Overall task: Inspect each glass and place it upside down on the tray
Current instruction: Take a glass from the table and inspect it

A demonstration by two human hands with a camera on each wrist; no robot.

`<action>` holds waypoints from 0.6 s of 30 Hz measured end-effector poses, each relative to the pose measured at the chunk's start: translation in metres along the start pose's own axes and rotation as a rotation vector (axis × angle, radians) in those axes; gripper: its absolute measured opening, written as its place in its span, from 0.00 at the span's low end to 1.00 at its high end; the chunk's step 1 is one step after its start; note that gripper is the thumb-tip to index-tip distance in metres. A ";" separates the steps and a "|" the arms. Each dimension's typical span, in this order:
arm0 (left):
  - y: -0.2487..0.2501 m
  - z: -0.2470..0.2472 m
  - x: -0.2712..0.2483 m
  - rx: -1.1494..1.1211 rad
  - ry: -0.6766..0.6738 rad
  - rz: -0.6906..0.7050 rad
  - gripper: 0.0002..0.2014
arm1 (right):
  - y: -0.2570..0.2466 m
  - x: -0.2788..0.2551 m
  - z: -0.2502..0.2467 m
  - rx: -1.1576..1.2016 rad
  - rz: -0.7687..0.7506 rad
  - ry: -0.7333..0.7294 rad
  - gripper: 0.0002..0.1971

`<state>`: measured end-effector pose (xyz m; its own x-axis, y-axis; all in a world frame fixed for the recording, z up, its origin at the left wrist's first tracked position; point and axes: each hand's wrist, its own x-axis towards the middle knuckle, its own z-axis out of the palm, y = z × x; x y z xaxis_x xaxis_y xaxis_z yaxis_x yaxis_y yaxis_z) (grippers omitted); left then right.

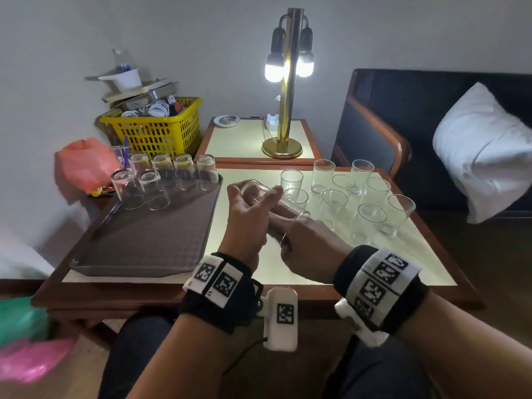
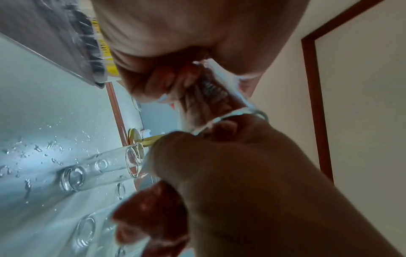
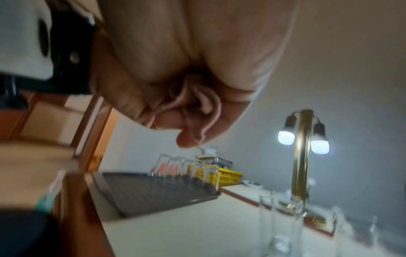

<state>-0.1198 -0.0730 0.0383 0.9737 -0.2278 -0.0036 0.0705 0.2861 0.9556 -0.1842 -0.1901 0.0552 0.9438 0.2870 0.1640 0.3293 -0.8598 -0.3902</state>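
between tray (image 1: 138, 240) and upright glasses (image 1: 371, 214), both hands grip one glass (image 1: 260, 191) tilted: left hand (image 1: 247, 214) round its far base, right hand (image 1: 305, 246) at the near rim; tray lies left, nearer the left hand.

Clear glasses (image 1: 331, 175), brown textured tray (image 1: 149, 240), yellow basket (image 1: 155, 131), brass lamp (image 1: 288, 110), white pillow (image 1: 483, 151)

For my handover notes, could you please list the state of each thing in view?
held glass: tilted, gripped by left hand and right hand
tray: six glasses upside down
glasses on table: upright
lamp: lit
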 end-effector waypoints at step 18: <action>0.001 0.002 -0.003 -0.117 -0.024 0.114 0.26 | -0.010 0.001 -0.006 0.819 0.171 0.005 0.29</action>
<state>-0.1226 -0.0740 0.0399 0.9716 -0.2093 0.1108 -0.0137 0.4174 0.9086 -0.1871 -0.1842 0.0650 0.9832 0.1767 0.0462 0.1004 -0.3118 -0.9448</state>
